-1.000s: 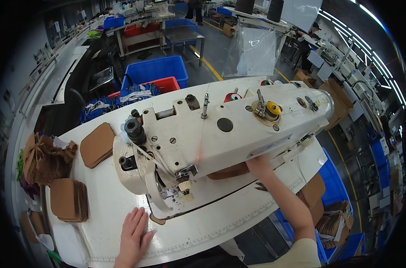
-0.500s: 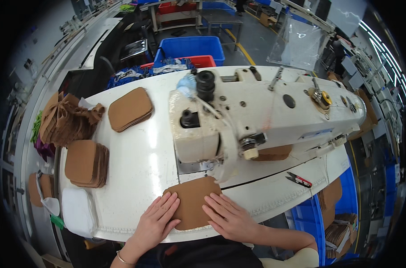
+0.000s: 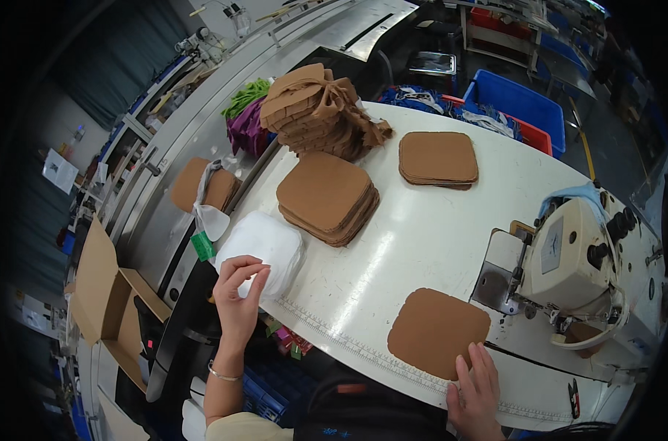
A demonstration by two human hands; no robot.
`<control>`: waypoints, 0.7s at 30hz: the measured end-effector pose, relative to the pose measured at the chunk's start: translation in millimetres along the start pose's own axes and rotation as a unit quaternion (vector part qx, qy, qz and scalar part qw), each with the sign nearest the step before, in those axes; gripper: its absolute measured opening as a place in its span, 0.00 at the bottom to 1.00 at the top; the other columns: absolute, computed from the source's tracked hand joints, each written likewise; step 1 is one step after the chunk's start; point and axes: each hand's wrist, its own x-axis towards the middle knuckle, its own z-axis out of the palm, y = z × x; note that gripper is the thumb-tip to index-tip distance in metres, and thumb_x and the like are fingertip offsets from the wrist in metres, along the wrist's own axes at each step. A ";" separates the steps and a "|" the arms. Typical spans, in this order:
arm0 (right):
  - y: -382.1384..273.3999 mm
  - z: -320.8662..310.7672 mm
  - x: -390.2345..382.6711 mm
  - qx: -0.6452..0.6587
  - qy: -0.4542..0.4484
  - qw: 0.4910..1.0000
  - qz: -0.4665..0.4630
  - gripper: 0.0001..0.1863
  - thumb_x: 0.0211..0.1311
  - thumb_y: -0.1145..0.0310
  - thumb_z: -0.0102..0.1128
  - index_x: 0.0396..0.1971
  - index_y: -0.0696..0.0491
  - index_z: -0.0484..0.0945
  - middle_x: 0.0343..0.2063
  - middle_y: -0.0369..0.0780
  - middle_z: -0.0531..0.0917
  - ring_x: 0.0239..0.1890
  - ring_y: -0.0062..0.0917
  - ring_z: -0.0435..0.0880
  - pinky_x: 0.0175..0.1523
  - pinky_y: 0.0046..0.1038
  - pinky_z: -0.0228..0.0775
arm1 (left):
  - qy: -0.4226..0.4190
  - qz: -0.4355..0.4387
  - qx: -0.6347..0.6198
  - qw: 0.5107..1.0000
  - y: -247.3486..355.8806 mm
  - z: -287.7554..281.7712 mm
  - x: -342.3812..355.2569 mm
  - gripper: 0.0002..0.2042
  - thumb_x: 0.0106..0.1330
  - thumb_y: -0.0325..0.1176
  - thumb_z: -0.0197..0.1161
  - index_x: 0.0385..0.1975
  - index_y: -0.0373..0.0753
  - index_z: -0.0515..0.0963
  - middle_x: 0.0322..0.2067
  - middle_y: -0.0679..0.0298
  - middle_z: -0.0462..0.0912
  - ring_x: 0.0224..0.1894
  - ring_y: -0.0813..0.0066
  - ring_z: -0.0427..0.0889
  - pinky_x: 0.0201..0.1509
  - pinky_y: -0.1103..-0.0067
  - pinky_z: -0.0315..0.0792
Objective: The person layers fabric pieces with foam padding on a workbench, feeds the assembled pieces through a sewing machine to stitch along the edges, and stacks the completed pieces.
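My left hand (image 3: 237, 298) is over the near edge of a stack of white pads (image 3: 264, 246), thumb and forefinger tips drawn together in a pinch. Whether a white layer sits between those tips is too small to tell. My right hand (image 3: 475, 393) lies with fingers stretched out at the lower right edge of a brown rounded-corner fabric piece (image 3: 433, 331), fingertips touching it. That piece lies flat on the white sewing table (image 3: 363, 283), left of the sewing machine (image 3: 576, 253).
Behind the white pads stand a brown stack (image 3: 325, 192), a bunched brown pile (image 3: 315, 110) and a smaller brown stack (image 3: 438, 156). Thread snips (image 3: 573, 399) lie at the right. An open cardboard box (image 3: 110, 287) is at the left; a blue bin (image 3: 514, 103) stands beyond the table.
The view has swung left. My left hand has left the brown piece and moved to the white pads, its fingers now pinched. My right hand stays at the brown piece.
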 end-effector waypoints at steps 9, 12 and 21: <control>5.6 6.5 -1.1 0.019 0.014 0.999 0.029 0.20 0.66 0.69 0.51 0.56 0.61 0.71 0.60 0.51 0.69 0.64 0.47 0.66 0.65 0.42 0.60 | -0.025 -0.001 0.232 0.972 -33.0 -5.8 -47.9 0.25 0.53 0.26 0.69 0.51 0.36 0.67 0.49 0.54 0.75 0.52 0.56 0.74 0.57 0.68 0.69; 5.8 5.7 -3.5 0.025 0.012 0.999 0.037 0.21 0.60 0.72 0.53 0.54 0.62 0.72 0.58 0.54 0.70 0.63 0.50 0.67 0.65 0.45 0.60 | -0.022 0.042 0.255 0.966 -45.7 -10.2 -55.0 0.18 0.57 0.23 0.65 0.47 0.32 0.71 0.49 0.52 0.77 0.51 0.52 0.76 0.53 0.67 0.73; -7.5 1.5 2.2 0.048 0.034 0.998 0.032 0.20 0.67 0.67 0.53 0.56 0.61 0.72 0.60 0.50 0.70 0.64 0.45 0.67 0.65 0.42 0.60 | 0.159 -0.025 -0.006 0.987 -36.0 -38.0 -16.3 0.08 0.68 0.21 0.56 0.43 0.31 0.78 0.29 0.62 0.79 0.32 0.77 0.76 0.39 0.82 0.71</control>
